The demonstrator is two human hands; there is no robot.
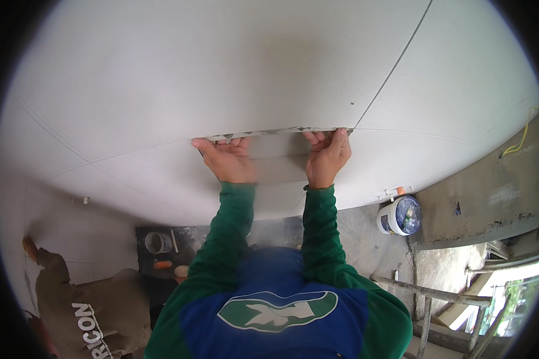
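A large white wall tile fills the upper view, with a rough, chipped-looking lower edge. My left hand grips that edge near its left end, thumb outside and fingers curled under it. At the right end, my right hand pinches the same edge beside a dark joint line, fingertips partly hidden behind it. Between my wrists lies a shaded, pale rectangular area below the edge; I cannot tell how deep it is.
On the lower left, a co-worker in a brown shirt has a hand at the wall. Nearby stand a bucket and an orange object. A white bucket, a concrete surface, a yellow wire and a wooden frame are at right.
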